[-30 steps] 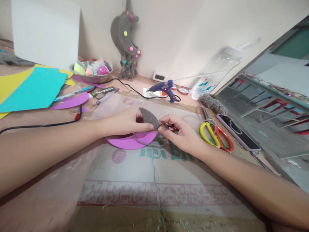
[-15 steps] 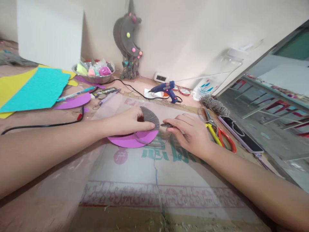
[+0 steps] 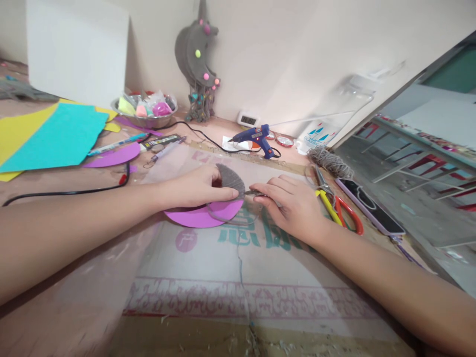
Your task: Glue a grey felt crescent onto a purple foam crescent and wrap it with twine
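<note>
My left hand (image 3: 197, 187) grips a purple foam crescent (image 3: 203, 217) whose upper part is wrapped in grey twine (image 3: 231, 179). Its fingers curl round the wrapped edge and the thumb presses on top. My right hand (image 3: 293, 204) lies just right of the crescent's tip, fingers pinched on the grey twine strand (image 3: 253, 193) that runs from the wrapped part. A loose loop of twine (image 3: 227, 218) hangs below the crescent. Both hands rest over a printed woven sheet (image 3: 238, 267) on the table.
Scissors with yellow and red handles (image 3: 340, 208), a phone (image 3: 372, 206) and a twine ball (image 3: 329, 161) lie to the right. A blue glue gun (image 3: 256, 136) with a black cord sits behind. Foam sheets (image 3: 52, 136), pens and a bowl of pom-poms (image 3: 147, 109) are at the left.
My right hand turned palm down and settled lower beside the crescent, keeping the twine pinched. The left hand kept its hold. The view shifted slightly.
</note>
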`<state>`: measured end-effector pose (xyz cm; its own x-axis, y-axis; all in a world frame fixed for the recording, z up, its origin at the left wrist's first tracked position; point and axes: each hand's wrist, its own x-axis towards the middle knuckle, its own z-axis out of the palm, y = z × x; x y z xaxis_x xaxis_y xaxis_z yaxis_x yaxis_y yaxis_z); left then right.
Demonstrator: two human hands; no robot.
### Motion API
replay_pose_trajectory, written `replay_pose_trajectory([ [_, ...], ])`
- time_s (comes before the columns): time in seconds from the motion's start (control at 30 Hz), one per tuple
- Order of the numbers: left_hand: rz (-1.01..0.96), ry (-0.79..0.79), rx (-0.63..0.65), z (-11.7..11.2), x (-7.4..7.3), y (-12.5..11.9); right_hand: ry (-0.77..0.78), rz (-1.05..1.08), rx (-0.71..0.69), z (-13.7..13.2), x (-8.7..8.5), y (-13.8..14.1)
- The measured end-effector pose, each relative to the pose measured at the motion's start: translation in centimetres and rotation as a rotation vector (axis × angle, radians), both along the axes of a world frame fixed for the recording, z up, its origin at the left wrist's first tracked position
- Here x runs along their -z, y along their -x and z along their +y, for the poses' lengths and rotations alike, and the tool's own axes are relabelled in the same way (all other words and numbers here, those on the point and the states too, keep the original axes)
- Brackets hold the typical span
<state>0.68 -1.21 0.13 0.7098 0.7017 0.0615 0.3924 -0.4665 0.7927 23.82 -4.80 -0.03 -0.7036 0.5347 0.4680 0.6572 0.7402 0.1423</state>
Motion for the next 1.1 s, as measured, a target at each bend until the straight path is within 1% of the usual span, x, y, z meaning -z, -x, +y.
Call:
replay_pose_trajectory([
  [0.47,-0.019,0.062,0.052,0.1,0.11,0.17,0.061,0.0,-0.02,0.31,0.01,-0.07],
  [0.7,-0.037,0.082,0.085,0.28,0.29,0.2,0.158,0.046,-0.026,0.4,0.07,-0.09],
  [0.87,-0.025,0.064,0.074,0.16,0.13,0.13,0.135,0.046,-0.019,0.33,0.04,-0.03],
  [1.1,-0.024,0.027,0.045,0.27,0.24,0.08,0.122,0.129,-0.038,0.19,0.32,-0.07],
])
